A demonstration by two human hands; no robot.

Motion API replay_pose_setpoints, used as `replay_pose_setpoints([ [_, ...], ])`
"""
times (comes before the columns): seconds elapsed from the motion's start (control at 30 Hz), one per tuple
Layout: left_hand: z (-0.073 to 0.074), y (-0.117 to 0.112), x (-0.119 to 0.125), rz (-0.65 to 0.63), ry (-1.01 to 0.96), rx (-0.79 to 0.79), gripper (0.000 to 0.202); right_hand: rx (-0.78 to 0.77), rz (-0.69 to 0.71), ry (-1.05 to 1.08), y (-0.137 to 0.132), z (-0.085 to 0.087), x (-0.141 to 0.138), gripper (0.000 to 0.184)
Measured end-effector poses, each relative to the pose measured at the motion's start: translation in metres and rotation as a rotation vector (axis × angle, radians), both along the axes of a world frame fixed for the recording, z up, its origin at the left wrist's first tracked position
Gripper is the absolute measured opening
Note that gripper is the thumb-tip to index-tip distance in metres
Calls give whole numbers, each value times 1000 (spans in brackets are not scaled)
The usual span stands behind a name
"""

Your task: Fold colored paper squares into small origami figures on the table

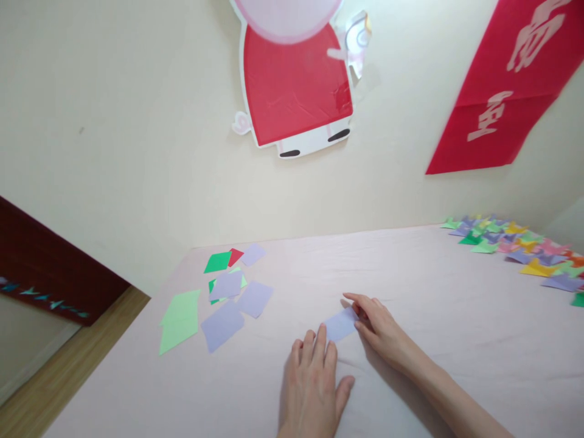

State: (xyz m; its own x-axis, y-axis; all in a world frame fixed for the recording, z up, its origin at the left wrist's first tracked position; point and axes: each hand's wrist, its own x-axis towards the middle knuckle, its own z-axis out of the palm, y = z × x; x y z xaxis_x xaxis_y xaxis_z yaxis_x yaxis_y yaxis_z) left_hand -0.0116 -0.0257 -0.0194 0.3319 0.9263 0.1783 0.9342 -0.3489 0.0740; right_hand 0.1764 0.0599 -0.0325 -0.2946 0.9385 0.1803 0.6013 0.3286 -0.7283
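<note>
Lilac paper flat on bed, seemingly mid-fold. Left hand flat, fingers together, tips on paper's near edge. Right hand fingers apart, pinning paper's right end. A clean crease calls for matched edges. Loose squares left of paper.

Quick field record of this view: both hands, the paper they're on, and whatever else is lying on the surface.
surface: pink cloth
left hand: flat, fingertips on the near edge of the lavender paper
right hand: fingers at the paper's right end; pinch unclear
loose sheets: lavender, green and red, scattered far left
folded pieces: multicoloured heap, far right edge
wall: red cartoon figure, red banner
</note>
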Motion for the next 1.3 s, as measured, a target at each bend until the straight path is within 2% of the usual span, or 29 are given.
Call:
replay_pose_setpoints([
  [0.13,8,-2,-3,32,-8,-21,40,-2,9,109,5,-6,8,49],
  [0.27,14,-1,-11,99,-58,-25,29,-71,8,175,5,-1,11,41],
  [0.33,12,2,-13,138,-113,-24,35,-127,5,192,4,4,9,40],
  [0.4,8,8,-12,169,-215,-26,49,-159,-16,208,3,9,6,40],
  [0.47,7,19,-8,173,-375,-51,59,-192,-39,271,3,14,2,35],
  [0.53,10,32,-4,147,-571,-87,63,-267,-48,427,4,18,-2,24],
  [0.63,22,54,-1,59,-891,-116,42,-407,-52,721,7,25,-5,28],
  [0.7,28,67,-2,4,-1101,-161,19,-452,-63,831,11,28,-8,35],
  [0.73,29,72,-3,-20,-1207,-206,16,-460,-66,861,13,29,-9,38],
  [0.83,22,83,-7,-32,-1523,-387,34,-464,-65,908,18,28,-15,45],
  [0.93,8,88,-12,67,-1731,-518,41,-445,-52,902,18,23,-20,48],
  [1.07,0,86,-16,130,-1750,-539,40,-406,-14,903,15,16,-22,38],
  [1.17,3,84,-15,123,-1699,-559,42,-368,51,860,12,12,-22,45],
  [1.23,6,83,-14,132,-1676,-537,48,-320,85,769,10,10,-21,37],
  [1.3,8,83,-13,159,-1696,-516,52,-250,54,699,9,8,-20,34],
])
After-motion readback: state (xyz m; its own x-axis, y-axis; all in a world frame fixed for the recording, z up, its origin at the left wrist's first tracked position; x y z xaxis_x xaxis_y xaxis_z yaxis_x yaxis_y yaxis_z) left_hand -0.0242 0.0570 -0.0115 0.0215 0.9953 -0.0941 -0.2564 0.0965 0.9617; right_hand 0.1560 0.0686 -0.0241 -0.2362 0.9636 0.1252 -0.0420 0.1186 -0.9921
